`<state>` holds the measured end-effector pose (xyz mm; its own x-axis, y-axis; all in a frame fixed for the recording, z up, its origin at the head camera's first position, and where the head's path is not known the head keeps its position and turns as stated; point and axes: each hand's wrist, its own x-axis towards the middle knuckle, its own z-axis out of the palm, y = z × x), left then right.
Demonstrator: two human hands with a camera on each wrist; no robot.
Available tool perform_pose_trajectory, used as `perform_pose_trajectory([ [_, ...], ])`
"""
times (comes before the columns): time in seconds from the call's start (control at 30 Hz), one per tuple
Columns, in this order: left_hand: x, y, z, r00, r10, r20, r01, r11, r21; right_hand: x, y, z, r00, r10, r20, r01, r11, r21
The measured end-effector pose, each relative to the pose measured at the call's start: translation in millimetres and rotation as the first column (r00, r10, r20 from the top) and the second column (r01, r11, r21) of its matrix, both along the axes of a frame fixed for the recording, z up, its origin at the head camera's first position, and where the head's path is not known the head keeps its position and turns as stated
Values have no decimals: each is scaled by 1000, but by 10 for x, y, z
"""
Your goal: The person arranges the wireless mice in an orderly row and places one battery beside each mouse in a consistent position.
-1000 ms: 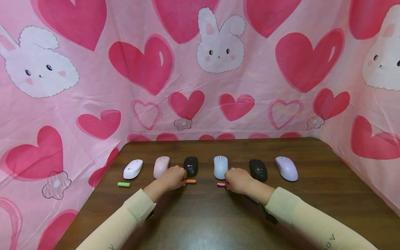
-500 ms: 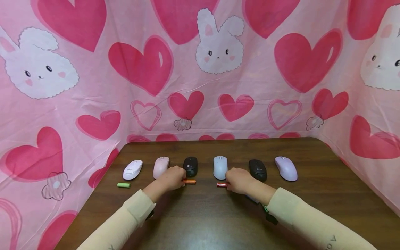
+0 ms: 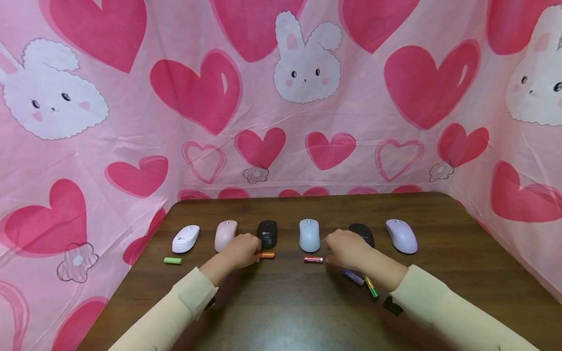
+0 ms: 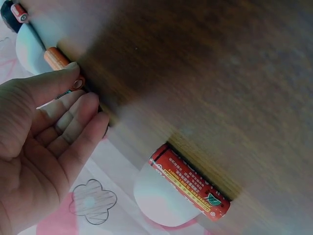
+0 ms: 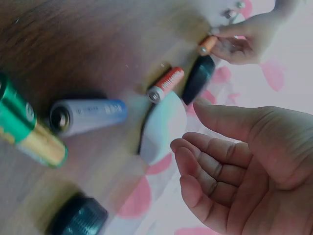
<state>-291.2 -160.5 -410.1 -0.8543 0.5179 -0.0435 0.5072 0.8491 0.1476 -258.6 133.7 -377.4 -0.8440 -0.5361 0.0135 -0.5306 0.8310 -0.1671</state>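
Observation:
In the head view my left hand [image 3: 240, 250] pinches an orange battery [image 3: 266, 255] lying in front of a black mouse [image 3: 267, 233]. The left wrist view shows its thumb [image 4: 54, 83] against the near end of that battery. My right hand [image 3: 347, 249] is off to the right of a red battery [image 3: 313, 260], its fingers loosely bent with nothing in them. That battery lies in front of a light blue mouse [image 3: 310, 235]. Behind the right hand, a second black mouse [image 3: 363, 233] is partly covered. A purple battery [image 3: 353, 277] and a green-and-gold battery [image 3: 371, 287] lie near the right wrist.
A white mouse [image 3: 186, 239] and a pink mouse [image 3: 226, 235] stand at the left, a lilac mouse [image 3: 401, 236] at the right. A light green battery [image 3: 173, 261] lies before the white one. Another red battery [image 4: 190, 182] shows in the left wrist view. Heart-patterned cloth [image 3: 281, 170] hangs behind the table.
My right hand has let go of the red battery and moved right, uncovering the purple and green-and-gold batteries. The left hand stays on the orange battery.

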Motion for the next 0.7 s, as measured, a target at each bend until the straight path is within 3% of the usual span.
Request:
perform_pose_trajectory([
  [0.3,-6,5,0,1000,1,-3,-1,1000,-18,154,226,153,997,-80,8,80,997,2],
  [0.7,-27,30,132,995,-19,-95,19,1000,-4,322,527,134,990,-132,52,135,990,-48],
])
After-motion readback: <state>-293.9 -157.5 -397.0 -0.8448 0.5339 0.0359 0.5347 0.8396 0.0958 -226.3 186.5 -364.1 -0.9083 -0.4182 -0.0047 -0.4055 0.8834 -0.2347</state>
